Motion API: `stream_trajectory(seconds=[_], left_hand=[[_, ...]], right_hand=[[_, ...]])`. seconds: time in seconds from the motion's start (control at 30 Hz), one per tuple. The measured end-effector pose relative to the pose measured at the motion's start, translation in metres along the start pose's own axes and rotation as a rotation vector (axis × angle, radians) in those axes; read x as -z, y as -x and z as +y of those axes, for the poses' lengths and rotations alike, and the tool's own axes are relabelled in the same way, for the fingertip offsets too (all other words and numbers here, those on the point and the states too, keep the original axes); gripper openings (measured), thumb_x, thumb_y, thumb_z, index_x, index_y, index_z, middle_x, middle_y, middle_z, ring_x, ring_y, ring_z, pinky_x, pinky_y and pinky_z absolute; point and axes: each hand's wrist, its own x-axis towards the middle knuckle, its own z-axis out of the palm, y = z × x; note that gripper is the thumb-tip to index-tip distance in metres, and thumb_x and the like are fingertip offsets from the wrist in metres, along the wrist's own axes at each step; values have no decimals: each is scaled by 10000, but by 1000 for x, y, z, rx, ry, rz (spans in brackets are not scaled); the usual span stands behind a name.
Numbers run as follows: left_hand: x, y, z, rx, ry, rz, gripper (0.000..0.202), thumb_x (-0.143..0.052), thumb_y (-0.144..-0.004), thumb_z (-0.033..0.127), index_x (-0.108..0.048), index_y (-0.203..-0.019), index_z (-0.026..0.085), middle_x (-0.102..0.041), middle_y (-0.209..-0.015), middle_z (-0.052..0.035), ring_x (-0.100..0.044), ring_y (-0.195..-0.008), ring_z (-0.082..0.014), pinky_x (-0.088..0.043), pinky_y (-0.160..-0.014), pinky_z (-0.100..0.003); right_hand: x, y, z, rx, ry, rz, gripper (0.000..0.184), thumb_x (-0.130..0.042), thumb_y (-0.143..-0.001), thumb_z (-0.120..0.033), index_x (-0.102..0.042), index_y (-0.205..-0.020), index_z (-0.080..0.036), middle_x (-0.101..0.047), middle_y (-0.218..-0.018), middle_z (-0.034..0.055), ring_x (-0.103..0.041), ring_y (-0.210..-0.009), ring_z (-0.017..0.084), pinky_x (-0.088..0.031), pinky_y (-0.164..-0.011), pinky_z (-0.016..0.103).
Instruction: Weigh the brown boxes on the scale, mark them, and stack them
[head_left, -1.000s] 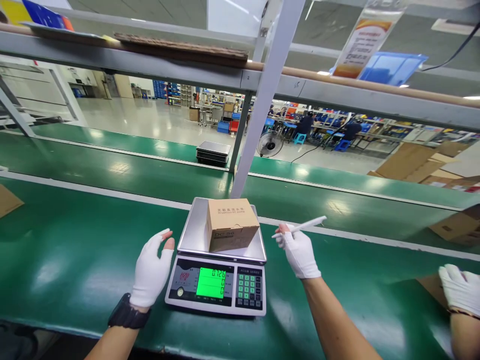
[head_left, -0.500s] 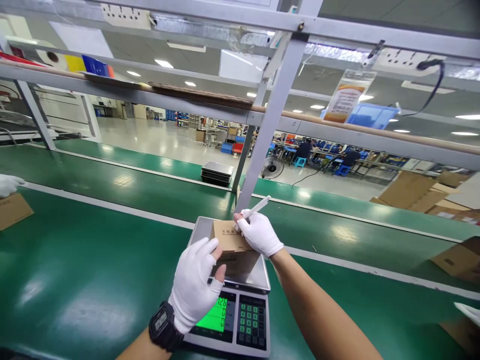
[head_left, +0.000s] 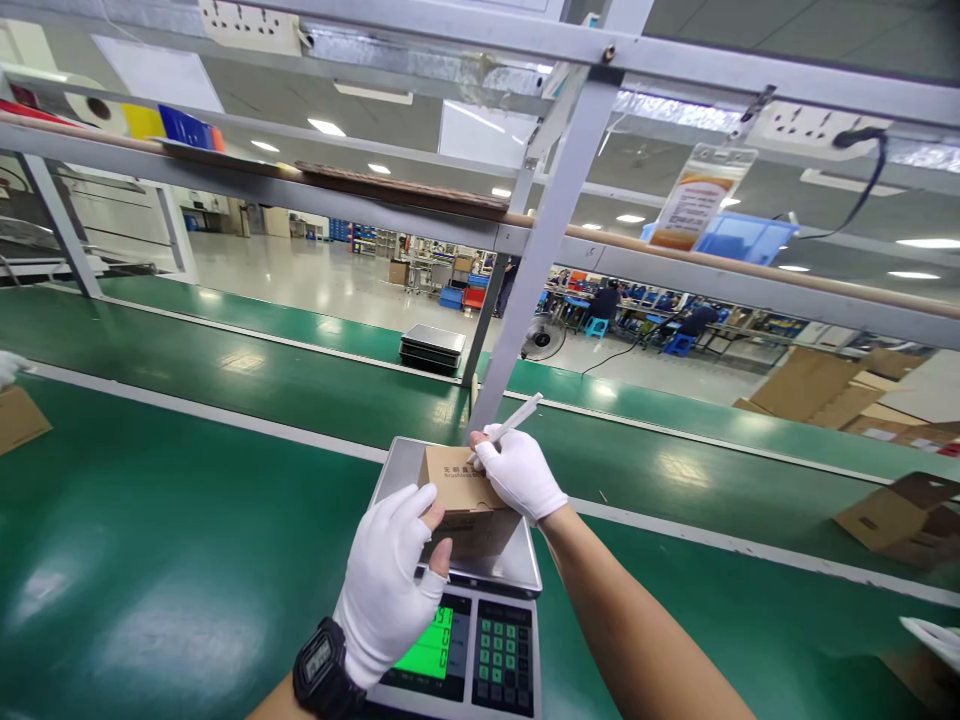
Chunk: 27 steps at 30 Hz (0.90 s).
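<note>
A small brown cardboard box (head_left: pixel 457 485) stands on the steel pan of a digital scale (head_left: pixel 465 640) with a green lit display. My left hand (head_left: pixel 390 580), in a white glove with a black watch at the wrist, grips the near left side of the box. My right hand (head_left: pixel 517 470), also gloved, rests on the box's top right and pinches a white pen (head_left: pixel 514 422) whose tip touches the top of the box.
The scale sits on a green conveyor belt (head_left: pixel 150 520). A grey frame post (head_left: pixel 540 250) rises just behind the scale. Cardboard boxes (head_left: pixel 892 515) lie at the right; another box (head_left: pixel 19 420) and a co-worker's gloved hand (head_left: pixel 11 365) show at the left edge. A black tray stack (head_left: pixel 433 348) sits beyond.
Both hands came in from beside the scale onto the box: the left took hold of its side, the right brought the pen down to its top. My view tilted upward.
</note>
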Motion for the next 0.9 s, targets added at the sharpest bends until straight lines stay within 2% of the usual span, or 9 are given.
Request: stream_trajectory(seconds=[0.47,0.63,0.77,0.9], left_hand=[[-2,2,-1,8,14,13,379,-601,-853,201,-548,-1228,186,-579,-1263,-114,-515,-1198,-263,-480,-988,-462],[-1,0,3,9,13,12,357,-591,-861,199,-551,-1216,179,-582,-1252,-113,-517,-1188,-259,-481,-977,-452],[-2,-1,1,16,20,23,365,-593,-860,196,-547,-1220,175,-580,-1252,-115,-523,-1182,-260,-480,-980,-451],[-2,4,3,18,15,26,355,-572,-868,210,-543,-1221,186,-582,-1247,-122,-538,-1165,-264,-485,-975,-455]], right_hand=[[0,0,1,-4,25,54,316,-480,-917,-330,-600,-655,-202,-676,-723,44,-628,-712,194,-432,-673,254],[0,2,0,-47,36,90,296,-484,-908,-324,-601,-663,-205,-673,-707,42,-630,-712,205,-426,-674,266],[-1,0,4,-27,5,91,291,-490,-895,-322,-587,-647,-204,-664,-688,39,-627,-702,213,-426,-675,279],[-1,2,11,-8,-166,209,338,-497,-903,-388,-569,-629,-203,-647,-667,33,-621,-689,208,-441,-684,287]])
